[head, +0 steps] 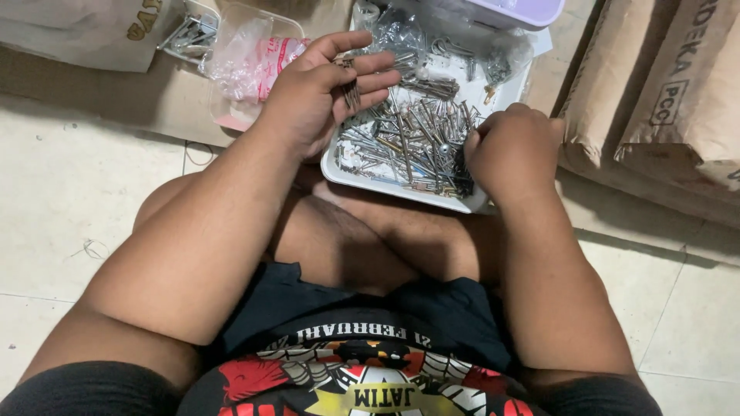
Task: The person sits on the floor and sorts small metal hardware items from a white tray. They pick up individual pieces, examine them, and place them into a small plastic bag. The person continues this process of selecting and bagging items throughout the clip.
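The left hand (312, 92) hovers over the near-left corner of a white tray (401, 189) resting against the person's crossed legs on the tiled floor (62, 192), its fingers (374, 81) loosely spread with a small bundle of nails (351, 91) pinched between thumb and fingers. The right hand (512, 150) is curled into a loose fist at the tray's right edge, fingertips down among the heap of loose nails and screws (412, 139); what they pinch is hidden. Brown paper sacks (663, 92) lie to the right.
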